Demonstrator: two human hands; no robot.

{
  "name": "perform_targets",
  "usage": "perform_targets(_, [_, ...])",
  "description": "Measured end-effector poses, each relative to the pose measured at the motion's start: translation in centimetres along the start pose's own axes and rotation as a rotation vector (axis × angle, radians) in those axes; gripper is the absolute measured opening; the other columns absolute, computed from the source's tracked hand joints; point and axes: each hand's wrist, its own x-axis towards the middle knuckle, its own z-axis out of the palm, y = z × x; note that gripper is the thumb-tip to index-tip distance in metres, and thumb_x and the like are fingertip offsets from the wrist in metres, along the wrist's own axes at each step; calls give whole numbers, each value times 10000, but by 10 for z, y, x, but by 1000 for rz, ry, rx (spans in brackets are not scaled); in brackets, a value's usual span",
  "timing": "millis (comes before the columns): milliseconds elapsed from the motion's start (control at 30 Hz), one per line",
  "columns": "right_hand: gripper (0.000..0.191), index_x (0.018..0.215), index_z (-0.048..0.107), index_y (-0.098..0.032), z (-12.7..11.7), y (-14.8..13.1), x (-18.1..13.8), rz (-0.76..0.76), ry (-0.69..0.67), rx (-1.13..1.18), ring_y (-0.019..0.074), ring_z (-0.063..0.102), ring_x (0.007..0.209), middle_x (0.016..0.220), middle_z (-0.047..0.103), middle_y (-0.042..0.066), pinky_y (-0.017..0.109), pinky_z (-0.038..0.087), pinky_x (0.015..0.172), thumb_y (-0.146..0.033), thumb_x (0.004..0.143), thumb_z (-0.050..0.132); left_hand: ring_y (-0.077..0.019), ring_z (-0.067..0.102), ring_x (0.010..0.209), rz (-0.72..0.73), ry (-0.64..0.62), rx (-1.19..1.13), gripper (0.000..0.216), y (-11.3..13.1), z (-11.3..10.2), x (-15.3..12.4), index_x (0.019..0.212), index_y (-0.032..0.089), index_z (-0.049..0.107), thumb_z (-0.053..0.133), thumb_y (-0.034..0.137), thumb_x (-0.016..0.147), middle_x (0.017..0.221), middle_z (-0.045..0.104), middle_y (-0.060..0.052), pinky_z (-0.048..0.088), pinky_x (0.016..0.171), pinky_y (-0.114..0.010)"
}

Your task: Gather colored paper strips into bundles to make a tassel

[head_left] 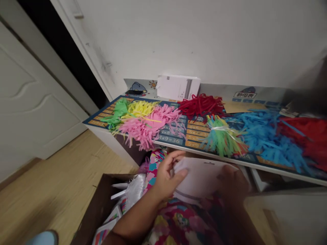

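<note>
A white card [200,178] with a small hanger slot near its top edge is held in front of me, just below the table edge. My left hand [167,175] grips its left side, the thumb in front and the fingers curled behind. On the right side, my right hand [233,183] is closed on the same card, though it is dark and smeared. Beyond the card, a bundle of multicoloured paper strips [224,137], tied with a white band, lies at the front of the table. Patterned fabric [178,217] lies beneath my hands.
On the table [102,127] lie green [120,109], yellow [140,109], pink [153,126], dark red [201,105], blue [270,136] and red paper strips [309,136]. White cards [177,86] lean against the wall near a phone [134,92]. A brown box [94,204] stands lower left.
</note>
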Motion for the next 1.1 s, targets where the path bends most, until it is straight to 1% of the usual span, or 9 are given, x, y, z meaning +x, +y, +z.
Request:
perform_targets(67, [482, 727, 631, -184, 4, -18, -4, 15, -40, 82, 210, 576, 594, 617, 624, 64, 283, 425, 519, -630, 812, 468, -141, 609, 706, -9, 42, 159, 308, 4, -2, 1, 859, 152, 744, 762, 447, 769, 761, 700, -25, 456, 665, -223])
perform_targets(167, [491, 712, 632, -184, 4, -41, -7, 28, -184, 207, 185, 545, 559, 586, 610, 46, 267, 429, 510, -645, 809, 493, -110, 508, 580, -55, 117, 272, 409, 2, -5, 2, 638, 129, 710, 683, 487, 834, 589, 607, 0, 388, 557, -213])
perform_targets(333, [495, 748, 637, -190, 8, -48, -11, 170, -404, 525, 165, 527, 545, 637, 630, 33, 255, 428, 486, -683, 717, 632, -126, 562, 607, -102, 251, 98, 418, -11, -10, 3, 728, 129, 757, 764, 547, 741, 660, 679, -17, 453, 585, -224])
perform_targets(433, [462, 685, 610, -193, 15, -46, -17, 213, -376, 639, 151, 489, 517, 583, 566, 8, 250, 397, 473, -651, 739, 639, -128, 596, 601, -122, 332, 16, 427, -20, -13, 4, 751, 130, 755, 802, 551, 695, 684, 708, -26, 484, 595, -228])
perform_targets(533, [447, 600, 564, -191, 17, -46, -19, 48, -296, 529, 130, 439, 511, 532, 475, -15, 236, 352, 483, -581, 817, 594, -136, 628, 617, -130, 308, 33, 444, -24, -23, 10, 769, 135, 750, 817, 563, 668, 709, 726, -33, 513, 611, -236])
perform_targets(667, [432, 576, 560, -185, 12, -49, -12, -165, -267, 381, 120, 450, 530, 534, 470, -22, 225, 337, 519, -503, 869, 558, -154, 671, 732, 11, 144, 311, 360, -5, -40, 25, 997, 198, 763, 803, 445, 737, 858, 759, -41, 537, 678, -246])
perform_targets(800, [419, 591, 567, -186, 5, -51, -3, -237, -329, 364, 120, 459, 538, 541, 483, -24, 223, 328, 518, -487, 881, 536, -159, 659, 712, 166, -274, 732, 184, 32, -39, 43, 815, 193, 798, 709, 351, 851, 759, 749, -56, 502, 656, -238])
perform_targets(967, [431, 573, 513, -190, -4, -50, 9, -258, -441, 339, 113, 407, 539, 541, 441, -30, 224, 308, 514, -492, 880, 531, -117, 536, 571, -1, -710, 749, 348, 49, -19, 66, 710, 137, 755, 649, 411, 896, 624, 634, -28, 386, 531, -213])
perform_targets(1100, [452, 564, 481, -192, -9, -43, 16, -250, -478, 328, 109, 381, 526, 532, 410, -34, 229, 285, 500, -510, 883, 523, -104, 453, 547, -57, -790, 727, 432, 33, -11, 75, 628, 122, 699, 623, 447, 904, 589, 541, -8, 322, 510, -219])
